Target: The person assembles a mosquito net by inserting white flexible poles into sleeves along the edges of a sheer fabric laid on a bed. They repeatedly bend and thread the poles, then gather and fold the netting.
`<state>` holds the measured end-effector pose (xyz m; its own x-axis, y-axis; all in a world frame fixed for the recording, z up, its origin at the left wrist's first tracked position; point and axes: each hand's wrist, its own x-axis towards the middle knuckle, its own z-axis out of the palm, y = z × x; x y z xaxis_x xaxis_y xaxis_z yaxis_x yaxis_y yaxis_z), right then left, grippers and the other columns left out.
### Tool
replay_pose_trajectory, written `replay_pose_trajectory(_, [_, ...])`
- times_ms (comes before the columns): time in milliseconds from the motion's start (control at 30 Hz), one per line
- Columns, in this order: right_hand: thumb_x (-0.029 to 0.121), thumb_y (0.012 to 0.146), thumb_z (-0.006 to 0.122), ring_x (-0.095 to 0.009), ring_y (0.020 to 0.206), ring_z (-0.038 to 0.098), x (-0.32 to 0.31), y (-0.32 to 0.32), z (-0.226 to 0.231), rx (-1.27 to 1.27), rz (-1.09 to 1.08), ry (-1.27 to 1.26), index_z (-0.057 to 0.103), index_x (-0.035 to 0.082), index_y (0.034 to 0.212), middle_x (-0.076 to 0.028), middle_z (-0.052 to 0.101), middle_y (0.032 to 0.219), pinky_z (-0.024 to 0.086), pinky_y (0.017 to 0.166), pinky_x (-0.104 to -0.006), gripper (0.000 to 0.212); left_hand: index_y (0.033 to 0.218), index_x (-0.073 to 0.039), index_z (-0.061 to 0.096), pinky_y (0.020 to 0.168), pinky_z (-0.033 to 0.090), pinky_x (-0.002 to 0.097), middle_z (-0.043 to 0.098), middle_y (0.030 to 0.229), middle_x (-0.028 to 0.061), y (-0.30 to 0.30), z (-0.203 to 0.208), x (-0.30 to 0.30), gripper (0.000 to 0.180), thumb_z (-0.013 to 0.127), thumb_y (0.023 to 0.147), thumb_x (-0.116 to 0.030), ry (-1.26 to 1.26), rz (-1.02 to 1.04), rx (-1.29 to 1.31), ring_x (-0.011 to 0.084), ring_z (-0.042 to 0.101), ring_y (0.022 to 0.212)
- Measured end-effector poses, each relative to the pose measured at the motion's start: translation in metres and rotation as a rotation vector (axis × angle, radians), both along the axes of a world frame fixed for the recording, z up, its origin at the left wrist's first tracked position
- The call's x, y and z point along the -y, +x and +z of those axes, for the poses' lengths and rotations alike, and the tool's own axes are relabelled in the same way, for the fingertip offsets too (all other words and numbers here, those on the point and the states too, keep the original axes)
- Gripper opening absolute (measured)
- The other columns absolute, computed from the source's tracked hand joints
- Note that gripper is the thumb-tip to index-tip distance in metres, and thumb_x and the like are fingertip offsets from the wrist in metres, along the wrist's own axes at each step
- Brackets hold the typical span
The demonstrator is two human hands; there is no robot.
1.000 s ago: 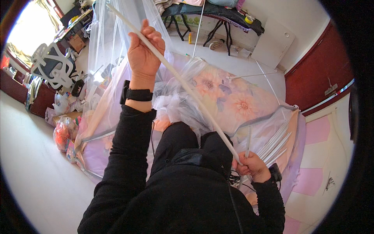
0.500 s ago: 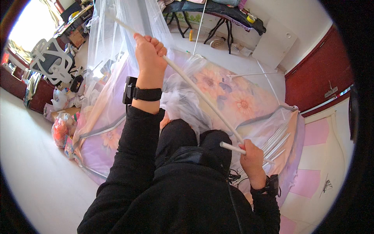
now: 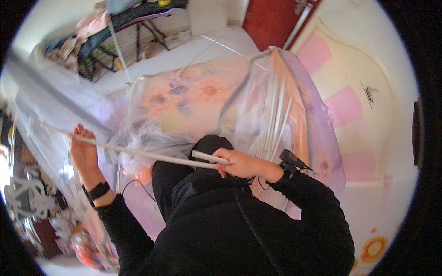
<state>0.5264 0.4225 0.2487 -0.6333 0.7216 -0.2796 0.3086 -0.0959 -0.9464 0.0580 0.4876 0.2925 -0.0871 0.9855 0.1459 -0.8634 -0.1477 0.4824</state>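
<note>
Apparent step: pole handling. The right hand [image 3: 242, 163] clamps a short pole [image 3: 209, 157] and the end of the long pole [image 3: 138, 152], which crosses to the left hand [image 3: 84, 151]; left grip cannot be determined. Next move likely requires steadying both.

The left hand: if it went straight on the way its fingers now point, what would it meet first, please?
Probably the sheer white netting, which shows ahead of the left hand in the picture, though how far away it is stays unclear.
</note>
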Motion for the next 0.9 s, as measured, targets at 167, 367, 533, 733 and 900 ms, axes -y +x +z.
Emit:
replay_pose_trajectory(167, [0.023,0.09,0.058,-0.017,0.067,0.057,0.004,0.021,-0.009,0.074,0.042,0.073,0.052,0.004,0.094,-0.006,0.059,0.074,0.044,0.061,-0.0305,0.02,0.108,0.003,0.047,0.075,0.042,0.0292,0.054,0.093,0.0097,0.004,-0.015,-0.01,0.019,0.047,0.094,-0.01,-0.038,0.089,0.032,0.0175,0.048,0.078])
replay_pose_trajectory(367, [0.03,0.085,0.063,-0.031,0.078,0.059,0.021,0.056,-0.028,0.383,-0.11,0.151,0.054,0.003,0.091,-0.014,0.061,0.081,0.045,0.066,-0.041,0.029,0.101,-0.002,0.051,0.071,0.042,0.0268,0.052,0.08,0.0048,-0.032,-0.007,-0.024,0.017,0.052,0.093,-0.017,0.07,0.244,-0.287,0.0157,0.046,0.071])
replay_pose_trajectory(533, [0.022,0.084,0.061,-0.043,0.08,0.057,-0.025,0.052,-0.015,0.372,-0.51,0.551,0.051,0.002,0.093,-0.022,0.059,0.083,0.044,0.067,-0.0481,0.025,0.126,-0.006,0.043,0.075,0.043,0.0283,0.054,0.082,0.0024,0.137,-0.041,-0.033,0.041,0.05,0.094,-0.031,-0.179,0.001,-0.801,0.0134,0.051,0.077])
replay_pose_trajectory(733, [0.017,0.085,0.06,-0.044,0.08,0.058,-0.083,0.001,0.0,0.125,-0.692,0.609,0.043,0.002,0.106,-0.024,0.059,0.084,0.045,0.066,-0.0458,0.031,0.12,0.0,0.049,0.088,0.044,0.0306,0.06,0.108,0.0108,0.335,-0.089,-0.006,0.026,0.044,0.095,-0.005,-0.242,-0.354,-0.877,0.0182,0.058,0.098])
replay_pose_trajectory(900, [0.017,0.089,0.057,-0.027,0.065,0.061,-0.12,0.01,-0.013,-0.051,-0.563,0.463,0.051,0.001,0.101,-0.015,0.061,0.072,0.047,0.061,-0.0362,0.021,0.123,0.005,0.044,0.089,0.045,0.0325,0.059,0.113,0.016,0.362,-0.111,-0.031,0.037,0.053,0.09,-0.007,-0.272,-0.692,-0.997,0.0235,0.058,0.102])
